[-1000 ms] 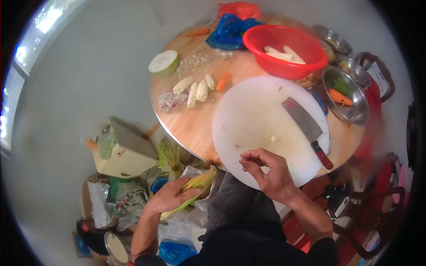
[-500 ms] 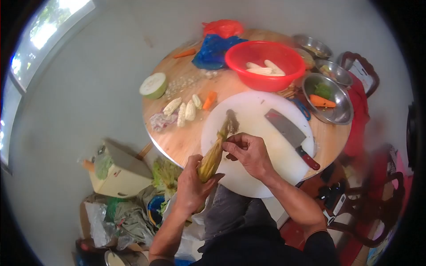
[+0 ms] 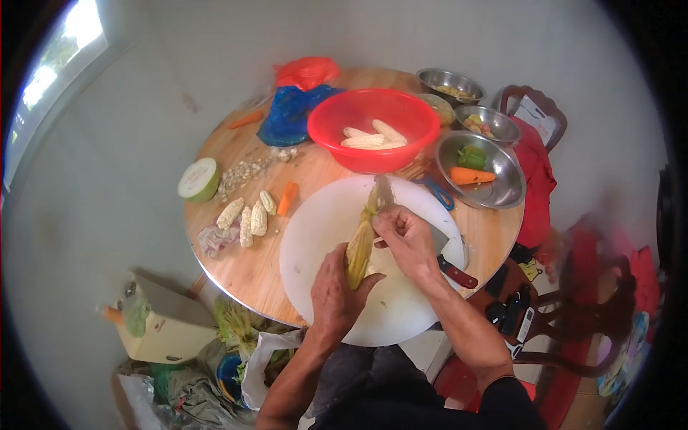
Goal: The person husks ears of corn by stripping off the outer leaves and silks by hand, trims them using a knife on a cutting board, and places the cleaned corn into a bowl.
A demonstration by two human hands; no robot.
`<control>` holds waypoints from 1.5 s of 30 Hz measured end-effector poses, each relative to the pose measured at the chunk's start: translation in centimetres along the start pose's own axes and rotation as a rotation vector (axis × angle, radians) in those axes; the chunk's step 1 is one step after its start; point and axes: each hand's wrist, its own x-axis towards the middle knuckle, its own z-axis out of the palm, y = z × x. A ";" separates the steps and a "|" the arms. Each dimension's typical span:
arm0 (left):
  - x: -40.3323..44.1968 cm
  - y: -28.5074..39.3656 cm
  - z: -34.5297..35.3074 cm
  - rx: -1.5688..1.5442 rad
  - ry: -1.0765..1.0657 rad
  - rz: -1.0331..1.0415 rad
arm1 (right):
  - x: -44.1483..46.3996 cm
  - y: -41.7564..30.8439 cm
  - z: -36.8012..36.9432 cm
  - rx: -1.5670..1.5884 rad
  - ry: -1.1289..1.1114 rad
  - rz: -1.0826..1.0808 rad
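An ear of corn in its yellow-green husk is held tilted over the round white cutting board, brown silk at its upper end. My left hand is wrapped round its lower part. Near the silk end, the fingers of my right hand pinch the husk. A cleaver with a dark red handle lies on the board, its blade partly hidden behind my right hand and wrist. Beyond the board stands a red basin with several peeled corn cobs in it.
Left on the round wooden table lie short corn pieces, a carrot piece, garlic cloves and a cut green gourd. At right, a steel bowl holds a carrot and a green pepper; blue-handled scissors lie nearby.
The camera view has shifted, so the table appears lower and further left. Both hands still hold the husked corn, the right one at the upper husk.
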 end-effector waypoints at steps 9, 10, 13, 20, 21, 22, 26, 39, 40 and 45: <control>1.0 -1.0 0.2 -0.367 -0.142 -0.020 | 2.2 -0.8 -1.5 -0.122 0.006 -0.078; 1.1 -1.0 0.1 -0.377 -0.150 -0.021 | 2.4 -0.5 -1.7 -0.205 -0.007 -0.093; 1.3 -1.4 0.4 -0.438 -0.147 -0.013 | 2.6 0.0 -1.4 -0.063 0.031 -0.080; 1.7 -1.8 1.5 -0.695 -0.142 -0.048 | 1.3 -2.4 0.3 0.518 -0.046 0.110; 1.6 -1.9 1.7 -0.695 -0.142 -0.047 | 1.2 -2.4 0.3 0.554 -0.060 0.136; 1.5 -2.0 1.9 -0.753 -0.142 -0.071 | 1.2 -2.3 0.3 0.590 -0.076 0.162; 1.4 -2.6 2.3 -0.854 -0.133 -0.095 | 1.1 -2.3 1.0 0.652 -0.062 0.151; 8.6 -0.3 -1.6 -0.867 -0.039 -0.212 | 2.2 -2.8 1.1 -0.118 0.002 -0.132; 8.8 -0.5 -1.7 -0.850 -0.042 -0.189 | 2.4 -2.6 1.0 -0.160 -0.023 -0.124; 8.8 -0.7 -1.1 -0.763 0.000 -0.170 | 1.9 -2.6 2.5 -0.105 -0.011 -0.151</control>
